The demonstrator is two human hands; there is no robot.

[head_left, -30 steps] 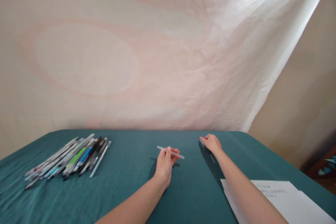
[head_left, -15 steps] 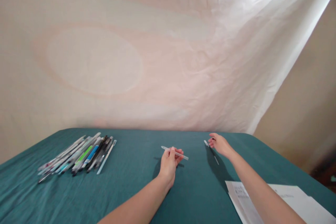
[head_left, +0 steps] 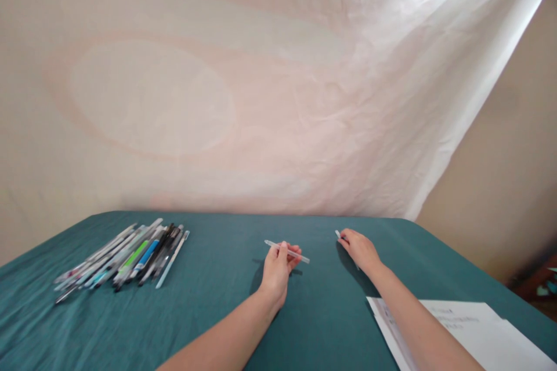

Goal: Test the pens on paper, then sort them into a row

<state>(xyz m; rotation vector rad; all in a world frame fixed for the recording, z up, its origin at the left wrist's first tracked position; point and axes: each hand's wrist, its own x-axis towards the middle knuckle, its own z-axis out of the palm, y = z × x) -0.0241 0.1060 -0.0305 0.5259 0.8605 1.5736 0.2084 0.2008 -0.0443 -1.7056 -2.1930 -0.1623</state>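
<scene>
A slim translucent pen [head_left: 300, 257] is pinched in my left hand [head_left: 278, 269], held slantwise above the cloth with both ends sticking out. My right hand [head_left: 359, 249] is over a second pen [head_left: 337, 234] lying on the table, thumb and fingertips closed near its white far end. Most of that pen is hidden under the hand; a bit of its near end shows below the palm.
Many pens and markers [head_left: 130, 258] lie heaped at the left on the green tablecloth [head_left: 217, 313]. Sheets of paper with writing [head_left: 474, 324] lie at the front right, partly under my right forearm. A pale cloth [head_left: 270, 98] hangs behind the table.
My right hand has come down onto the second pen, its fingers closing at the white end. My left hand keeps the translucent pen in nearly the same place. The view has shifted slightly.
</scene>
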